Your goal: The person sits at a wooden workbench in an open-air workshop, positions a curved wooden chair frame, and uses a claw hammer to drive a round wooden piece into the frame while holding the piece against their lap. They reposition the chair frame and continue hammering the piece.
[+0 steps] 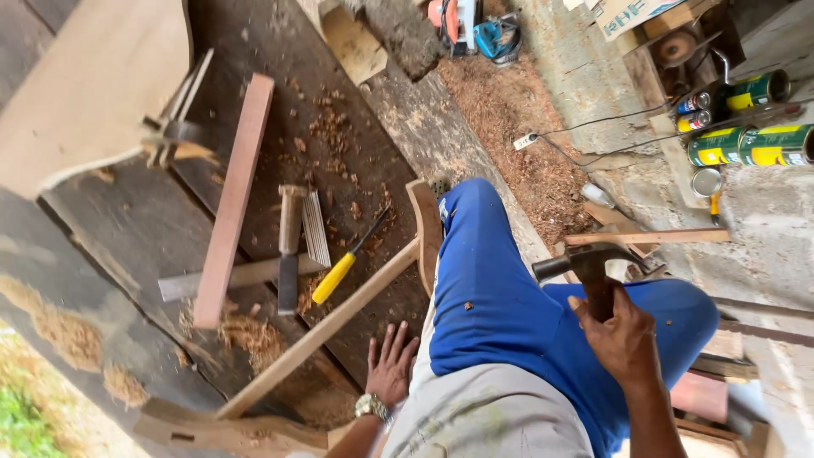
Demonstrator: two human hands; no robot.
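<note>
1. Over the blue-trousered knee (pixel 500 288), the right hand (pixel 623 339) holds a claw hammer (pixel 585 259) raised; the fingers are wrapped fully round the wooden handle, just below the steel head.
2. The hammer's long axis runs roughly upright in the view, head at the top; the head itself lies crosswise, with the claw pointing right.
3. The left hand (pixel 392 365) lies flat with its fingers spread wide, gripping nothing. It is pressed on the table (pixel 144 229) beside a curved wooden piece (pixel 426 229) joined to a long pale slat (pixel 322 335).
4. The joint of slat and curved piece lies left of the hammer, across the knee. The left hand is the nearer hand to this workpiece; the right hand is well apart from it.
5. On the dark plank table lie a yellow-handled chisel (pixel 343 267), a hand plane (pixel 290 250), a reddish board (pixel 233 199) and scattered wood shavings (pixel 250 335).
6. A broad pale panel (pixel 93 85) occupies the upper left corner of the table.
7. The floor (pixel 509 110) to the right carries sawdust, a power cable with plug (pixel 526 140) and green-and-yellow cans (pixel 750 144) lying near a wooden crate (pixel 670 51).
</note>
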